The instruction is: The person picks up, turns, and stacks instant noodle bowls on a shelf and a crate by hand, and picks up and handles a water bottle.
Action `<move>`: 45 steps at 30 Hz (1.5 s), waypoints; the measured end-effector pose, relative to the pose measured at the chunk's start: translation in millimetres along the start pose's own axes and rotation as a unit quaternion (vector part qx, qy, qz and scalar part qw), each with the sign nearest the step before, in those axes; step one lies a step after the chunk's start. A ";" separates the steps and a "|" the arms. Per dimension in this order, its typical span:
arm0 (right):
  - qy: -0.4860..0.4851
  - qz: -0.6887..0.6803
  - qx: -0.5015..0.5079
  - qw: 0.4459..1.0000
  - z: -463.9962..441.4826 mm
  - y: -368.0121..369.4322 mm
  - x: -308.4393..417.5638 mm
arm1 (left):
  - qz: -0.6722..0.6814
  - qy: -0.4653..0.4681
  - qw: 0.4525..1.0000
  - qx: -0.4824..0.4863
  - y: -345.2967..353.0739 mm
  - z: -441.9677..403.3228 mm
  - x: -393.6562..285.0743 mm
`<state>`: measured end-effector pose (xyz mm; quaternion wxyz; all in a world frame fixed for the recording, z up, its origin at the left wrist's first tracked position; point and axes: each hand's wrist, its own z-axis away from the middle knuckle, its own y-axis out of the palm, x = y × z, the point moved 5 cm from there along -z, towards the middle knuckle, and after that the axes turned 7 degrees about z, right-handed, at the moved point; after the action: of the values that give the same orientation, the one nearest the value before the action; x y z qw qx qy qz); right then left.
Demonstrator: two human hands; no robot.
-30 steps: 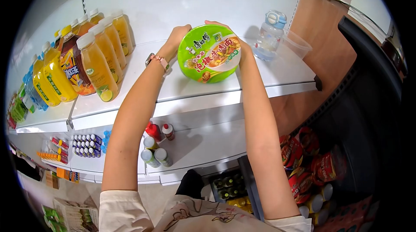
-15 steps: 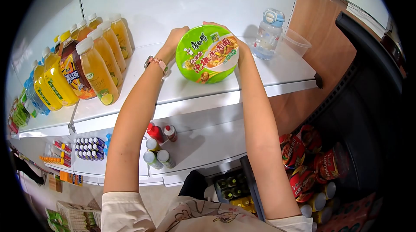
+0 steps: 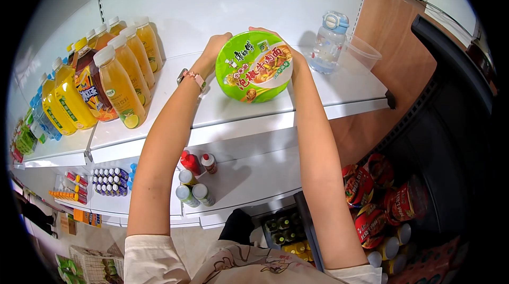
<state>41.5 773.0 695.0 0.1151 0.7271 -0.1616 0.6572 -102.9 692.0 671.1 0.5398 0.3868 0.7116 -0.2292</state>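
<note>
Noodle bowl: The green noodle bowl (image 3: 254, 67) is facing the camera with its printed lid, tilting above the upper shelf (image 3: 339, 90); whether its base is touching the shelf cannot be told.
Left hand: The left hand (image 3: 216, 46) is pressing against the left side of the bowl; its grip is holding the bowl, with the fingers mostly hiding behind it.
Right hand: The right hand (image 3: 295, 57) is supporting the right side of the bowl; its grip is also holding the bowl, with fingers showing above the top edge.
Left wrist: A watch (image 3: 183, 74) and a pink band (image 3: 200, 82) are encircling the wrist.
Upper shelf, right: A clear bottle with a blue lid (image 3: 328, 43) is standing upright, just beside a clear plastic tub (image 3: 366, 53).
Upper shelf, left: Pale orange drink bottles (image 3: 121, 93) are standing in rows, near a dark tea bottle (image 3: 91, 80) and yellow bottles (image 3: 71, 96).
Lower shelf: Three cans (image 3: 193, 191) are standing near a red bottle (image 3: 189, 162); small white-capped bottles (image 3: 108, 182) are forming rows farther left.
Lower right: Red noodle tubs (image 3: 371, 225) are lying close together beside the right forearm in view.
</note>
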 end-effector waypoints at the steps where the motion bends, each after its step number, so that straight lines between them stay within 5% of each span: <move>1: -0.002 0.002 -0.001 1.000 -0.5 -0.5 -0.4 | -0.002 0.004 1.000 0.002 -0.2 -0.1 0.3; 23: -0.037 -0.005 -0.006 0.999 4.0 -3.4 -2.2 | -0.069 0.047 0.996 0.035 -2.0 -4.0 1.9; 25: -0.049 -0.014 0.001 0.999 -3.3 -5.7 -5.3 | -0.172 0.149 0.973 0.048 -6.9 -18.5 6.5; 27: -0.072 -0.019 0.011 0.997 -7.8 -8.5 -8.6 | -0.168 0.144 0.974 0.045 -10.6 -25.8 16.1; 29: -0.102 -0.014 0.020 0.994 -10.3 -10.9 -8.6 | -0.058 0.033 0.997 0.028 -0.4 -3.1 0.4; 32: -0.017 -0.045 0.018 0.999 -18.0 -9.9 -16.8 | -0.043 0.030 0.998 0.021 2.3 3.1 -4.3; 41: 0.003 -0.048 0.010 0.999 -18.0 -9.2 -17.7 | -0.032 0.015 0.999 0.029 -0.6 0.3 -0.6; 45: -0.016 -0.064 0.010 0.998 -14.3 -8.5 -16.4 | -0.181 0.126 0.974 0.060 -7.3 -15.2 8.7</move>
<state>30.3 787.6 680.7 0.1473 0.7472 -0.1104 0.6386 -118.7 701.6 667.0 0.3715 0.3092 0.8170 -0.3145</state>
